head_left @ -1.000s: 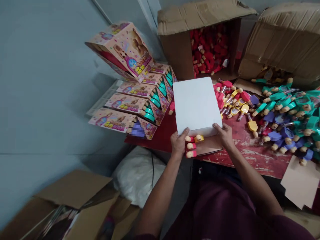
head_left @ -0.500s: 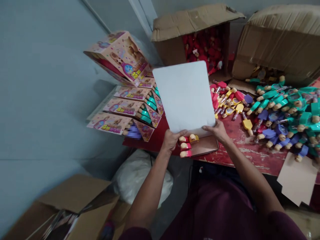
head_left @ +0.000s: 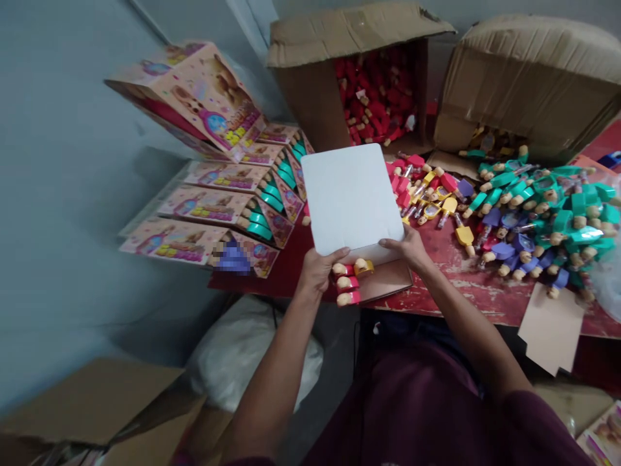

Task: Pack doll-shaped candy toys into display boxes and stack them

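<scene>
My left hand pinches the near left corner of a white cardboard flap, thumb on top. At its near right corner my right hand grips the same flap. The flap belongs to a display box, whose open tray lies just below my hands at the table edge. A few red bear-headed toys and a yellow toy lie at the tray's left side. My fingers beneath the flap are hidden.
Filled printed display boxes stand left, with another printed box above them. Behind are a carton of red toys and another carton. Loose green toys and flat card lie right; a white sack sits below.
The white flap has tilted and looks shorter, with a fold showing along its near edge. Both hands still hold it. The surroundings have shifted left in the view.
</scene>
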`<state>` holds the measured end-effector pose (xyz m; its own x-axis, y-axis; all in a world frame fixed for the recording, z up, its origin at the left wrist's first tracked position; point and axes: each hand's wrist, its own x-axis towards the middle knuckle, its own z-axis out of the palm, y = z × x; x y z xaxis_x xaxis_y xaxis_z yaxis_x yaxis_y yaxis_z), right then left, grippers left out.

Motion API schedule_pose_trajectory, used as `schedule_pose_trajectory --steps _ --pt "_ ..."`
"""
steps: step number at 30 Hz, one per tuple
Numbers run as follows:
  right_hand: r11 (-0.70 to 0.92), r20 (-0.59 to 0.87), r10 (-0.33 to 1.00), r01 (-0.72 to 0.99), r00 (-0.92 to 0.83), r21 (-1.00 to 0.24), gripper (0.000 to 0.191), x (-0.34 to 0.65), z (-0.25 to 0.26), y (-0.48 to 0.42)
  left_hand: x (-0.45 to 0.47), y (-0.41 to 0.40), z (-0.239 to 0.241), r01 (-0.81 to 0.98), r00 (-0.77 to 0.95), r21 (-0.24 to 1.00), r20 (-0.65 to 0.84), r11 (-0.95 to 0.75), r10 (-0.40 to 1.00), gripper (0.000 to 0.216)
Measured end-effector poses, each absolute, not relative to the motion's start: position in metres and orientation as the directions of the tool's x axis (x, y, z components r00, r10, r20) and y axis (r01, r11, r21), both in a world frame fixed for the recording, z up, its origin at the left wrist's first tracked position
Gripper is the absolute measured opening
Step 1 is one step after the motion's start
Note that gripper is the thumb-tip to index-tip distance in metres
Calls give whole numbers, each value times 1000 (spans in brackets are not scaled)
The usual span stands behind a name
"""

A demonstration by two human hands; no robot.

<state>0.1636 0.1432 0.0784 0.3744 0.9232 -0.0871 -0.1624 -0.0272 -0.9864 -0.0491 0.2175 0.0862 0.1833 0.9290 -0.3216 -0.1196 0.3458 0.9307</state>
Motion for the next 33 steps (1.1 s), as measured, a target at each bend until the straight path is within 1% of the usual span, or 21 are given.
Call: schedule_pose_trajectory --steps 2,4,5,6,7,8,9,11,12,14,16,17,18,20,23,24,26,28,29,31,33 --pt "23 -5 928 -70 373 -997 64 176 74 139 -51 216 84 -119 162 938 -306 327 938 62" --pt "-2 77 886 169 458 -986 57 202 67 128 -55 217 81 -129 105 954 -258 270 960 59" --pt "-93 105 840 331 532 -939 54 220 63 121 -57 217 79 -136 60 964 -221 227 973 58" --pt "-239 128 780 480 613 -844 52 239 58 112 -59 219 77 -140 13 974 -179 179 984 57" --pt "-411 151 712 581 686 -702 50 258 52 103 -60 221 74 -139 -20 981 -141 137 990 56" --pt "-569 166 651 620 741 -540 49 276 45 94 -61 223 71 -137 -33 985 -109 103 994 56" --pt "-679 165 614 623 772 -389 51 291 37 86 -61 226 68 -139 -28 987 -81 76 996 56" --pt "-769 134 601 616 788 -171 55 312 21 75 -61 229 63 -147 -1 989 -12 12 1000 60" --pt "-774 117 613 623 782 -113 56 317 12 72 -61 229 62 -146 -12 988 46 -47 999 63" --pt "-764 121 631 641 766 -79 56 319 -3 68 -62 222 64 -78 -118 971 217 -227 969 71" --pt "-759 156 621 639 768 -125 54 314 -15 66 -65 205 71 111 -252 905 426 -411 869 69" --pt "-754 170 613 635 772 -167 52 311 -18 64 -66 192 76 226 -277 849 526 -478 804 63" --pt "-743 180 607 633 774 -219 50 307 -19 61 -66 178 81 328 -252 783 611 -528 750 56" --pt "-680 215 607 641 765 -356 45 296 -13 50 -60 147 89 430 -65 642 723 -634 688 44" --pt "-441 249 641 614 726 -655 45 272 21 21 -37 109 91 327 335 509 725 -796 602 49" --pt "-347 215 672 558 708 -754 46 262 38 8 -26 101 89 275 431 474 717 -836 548 53" --pt "-255 35 789 380 613 -889 44 244 75 -19 -6 91 81 225 548 403 700 -887 457 59" --pt "-264 -116 873 258 474 -930 40 228 110 -40 10 87 72 222 625 348 666 -911 407 61" --pt "-274 -155 886 226 437 -935 39 221 123 -47 15 86 67 222 655 343 641 -913 400 60" --pt "-253 -152 885 180 441 -951 43 208 142 -54 21 82 58 220 685 395 588 -892 430 59" --pt "-195 -94 873 167 478 -966 49 197 148 -49 19 77 52 212 671 480 562 -852 483 62"
